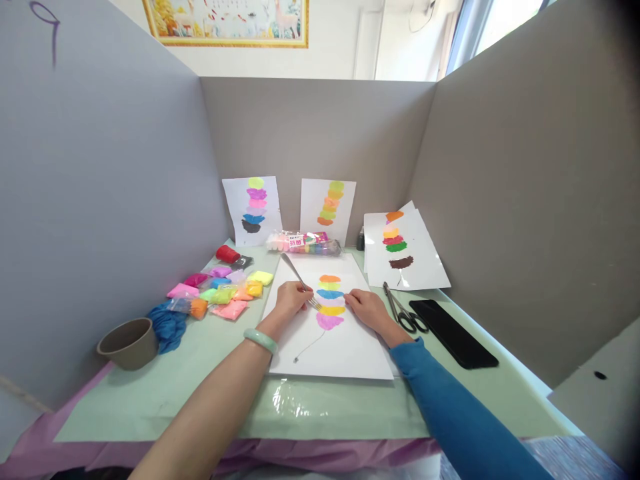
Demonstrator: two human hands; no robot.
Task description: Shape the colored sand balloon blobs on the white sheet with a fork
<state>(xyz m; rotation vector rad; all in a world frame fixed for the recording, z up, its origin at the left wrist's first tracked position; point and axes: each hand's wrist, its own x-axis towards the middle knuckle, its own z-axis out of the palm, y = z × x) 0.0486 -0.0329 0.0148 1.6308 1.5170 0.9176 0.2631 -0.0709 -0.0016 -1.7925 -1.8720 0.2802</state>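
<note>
Fingers (300, 293) gripping fork (300, 280), paper (350, 353) edge near

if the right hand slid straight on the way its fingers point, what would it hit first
Probably the stacked coloured clay patches on the white paper sheet; the right hand points left at them, with the metal fork tines just beyond. Depth is unclear.

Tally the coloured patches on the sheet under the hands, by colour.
On the sheet, beside the fork:
Orange: 1
Green: 1
Blue: 1
Pale lilac: 1
Yellow: 1
Purple: 1
Total: 6
</note>
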